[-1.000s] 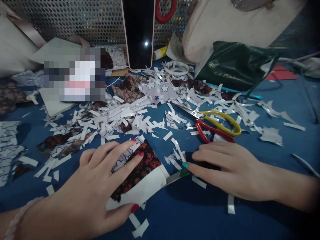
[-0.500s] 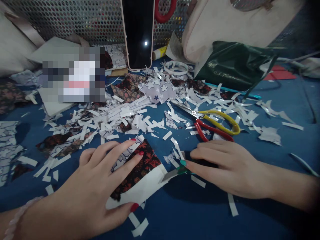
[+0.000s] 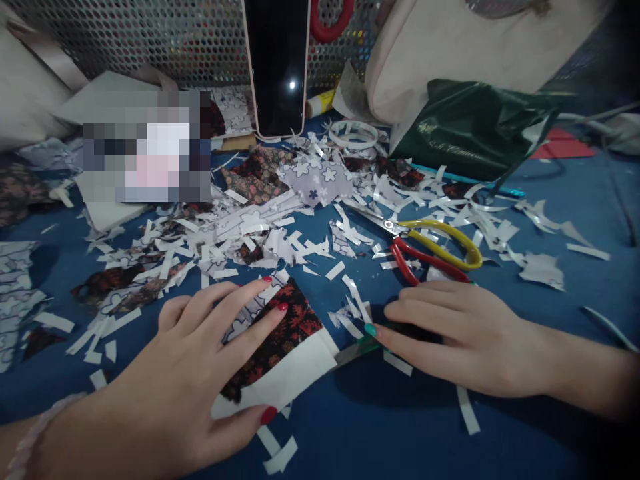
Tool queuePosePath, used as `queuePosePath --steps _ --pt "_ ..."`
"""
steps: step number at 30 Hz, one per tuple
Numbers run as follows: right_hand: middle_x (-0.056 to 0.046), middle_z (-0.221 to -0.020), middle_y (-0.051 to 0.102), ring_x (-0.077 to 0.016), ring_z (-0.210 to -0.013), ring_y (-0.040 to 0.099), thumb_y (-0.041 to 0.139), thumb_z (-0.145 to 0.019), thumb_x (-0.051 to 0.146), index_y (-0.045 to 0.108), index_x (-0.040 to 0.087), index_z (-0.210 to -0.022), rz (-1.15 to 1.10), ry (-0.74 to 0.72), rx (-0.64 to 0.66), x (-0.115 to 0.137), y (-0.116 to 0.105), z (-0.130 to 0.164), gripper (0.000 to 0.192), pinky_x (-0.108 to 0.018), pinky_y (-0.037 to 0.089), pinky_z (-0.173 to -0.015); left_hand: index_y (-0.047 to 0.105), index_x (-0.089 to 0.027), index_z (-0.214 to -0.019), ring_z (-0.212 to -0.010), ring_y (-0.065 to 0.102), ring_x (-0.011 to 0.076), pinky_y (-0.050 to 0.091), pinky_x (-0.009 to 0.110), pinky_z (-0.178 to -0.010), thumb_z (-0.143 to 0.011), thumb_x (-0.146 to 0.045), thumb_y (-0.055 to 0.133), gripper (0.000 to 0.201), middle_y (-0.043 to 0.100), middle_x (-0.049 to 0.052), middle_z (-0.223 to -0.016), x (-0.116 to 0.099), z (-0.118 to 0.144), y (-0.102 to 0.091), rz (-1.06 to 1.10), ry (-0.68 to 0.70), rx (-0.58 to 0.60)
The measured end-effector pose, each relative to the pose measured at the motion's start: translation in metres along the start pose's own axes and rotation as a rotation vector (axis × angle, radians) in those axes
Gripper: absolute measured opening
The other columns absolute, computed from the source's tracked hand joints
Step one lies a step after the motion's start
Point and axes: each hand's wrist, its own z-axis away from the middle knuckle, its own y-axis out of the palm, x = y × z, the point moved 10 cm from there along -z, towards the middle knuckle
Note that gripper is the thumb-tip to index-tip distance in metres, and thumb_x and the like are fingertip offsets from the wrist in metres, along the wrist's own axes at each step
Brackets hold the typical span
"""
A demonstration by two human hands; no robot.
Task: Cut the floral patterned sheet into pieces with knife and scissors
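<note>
I am seeing the left hand [image 3: 200, 360] pressing flat, fingers spread, on the patterned paper [image 3: 280, 347] at near centre of the blue worktop [image 3: 550, 220], probably to stop it sliding. The right hand [image 3: 450, 333] is closing its grip on a cutter [image 3: 357, 348]; its blade is lying almost flat, long axis running left-right, tip pointing left at the paper's white edge. Scissors [image 3: 425, 243] are lying just beyond, among scraps [image 3: 240, 233].

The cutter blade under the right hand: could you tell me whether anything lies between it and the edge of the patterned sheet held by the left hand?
Nothing visible does. The cutter blade under the right hand already meets the white edge of the patterned sheet, which the left hand presses flat. Loose paper strips lie just beyond, not between.
</note>
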Motion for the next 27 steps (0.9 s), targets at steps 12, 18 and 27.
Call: queuePosePath --steps 12,18,27 --pt "-0.005 -0.07 0.061 -0.0153 -0.061 0.056 0.045 -0.086 0.007 0.052 0.015 -0.089 0.019 0.004 -0.037 0.0004 -0.0039 -0.0022 0.011 -0.027 0.04 -0.053 0.035 -0.021 -0.138 -0.115 0.037 0.0391 0.033 0.05 -0.081 -0.078 -0.042 0.05 0.066 0.034 0.013 -0.14 -0.0012 0.0028 0.0003 0.005 -0.016 -0.023" --pt "-0.004 -0.069 0.059 -0.0149 -0.062 0.055 0.048 -0.085 0.008 0.053 0.015 -0.09 0.022 0.011 -0.038 0.0008 -0.0032 -0.0032 0.01 -0.028 0.041 -0.054 0.036 -0.022 -0.137 -0.113 0.039 0.0397 0.034 0.05 -0.08 -0.077 -0.042 0.051 0.066 0.035 0.013 -0.14 -0.001 0.0001 -0.0007 0.002 -0.02 -0.026" --pt "-0.004 -0.07 0.059 -0.0138 -0.062 0.054 0.045 -0.087 0.008 0.053 0.015 -0.089 0.031 0.043 -0.027 0.0 -0.0002 -0.0059 0.01 -0.027 0.04 -0.054 0.036 -0.023 -0.137 -0.116 0.039 0.0372 0.033 0.048 -0.084 -0.076 -0.04 0.052 0.065 0.036 0.011 -0.141 -0.0015 0.0012 -0.0039 0.009 -0.035 -0.045"
